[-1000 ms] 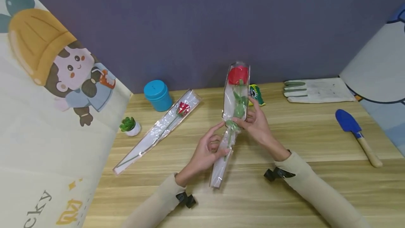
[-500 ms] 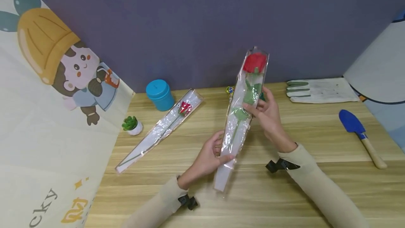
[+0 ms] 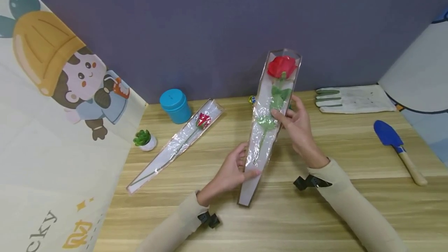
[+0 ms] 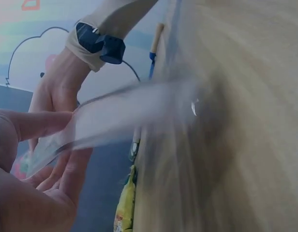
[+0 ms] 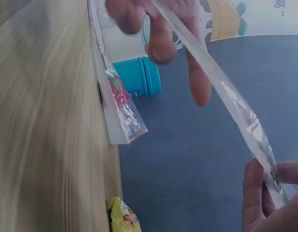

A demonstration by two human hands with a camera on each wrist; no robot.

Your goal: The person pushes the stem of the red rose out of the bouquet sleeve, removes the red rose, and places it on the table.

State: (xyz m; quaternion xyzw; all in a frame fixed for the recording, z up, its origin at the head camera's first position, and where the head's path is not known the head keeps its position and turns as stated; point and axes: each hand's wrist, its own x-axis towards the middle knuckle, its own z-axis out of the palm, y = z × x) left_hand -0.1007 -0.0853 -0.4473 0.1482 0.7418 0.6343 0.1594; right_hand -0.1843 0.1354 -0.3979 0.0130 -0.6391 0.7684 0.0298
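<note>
A red rose (image 3: 281, 67) with green leaves lies inside a long clear sleeve with a white back (image 3: 249, 189), held tilted over the table. My left hand (image 3: 229, 170) grips the sleeve's lower part, thumb across the front. Higher up, my right hand (image 3: 297, 133) pinches its right edge beside the leaves, thumb in front. Edge-on in the right wrist view, the sleeve (image 5: 231, 99) runs between both hands and bows slightly. In the left wrist view its narrow end (image 4: 120, 111) points toward the tabletop. A second wrapped rose (image 3: 203, 121) rests on the table to the left.
A blue lidded tub (image 3: 175, 106) and a small potted succulent (image 3: 144, 140) stand at left. On the right lie a white glove (image 3: 360, 98) and a blue trowel (image 3: 388, 133). A yellow packet (image 5: 122, 217) sits behind the held sleeve, near the dark back wall (image 3: 224, 30).
The held sleeve, bent and bunched at its middle a second ago, is now straightened. Its flower end and my right hand have moved up and right; my left hand still holds the lower part.
</note>
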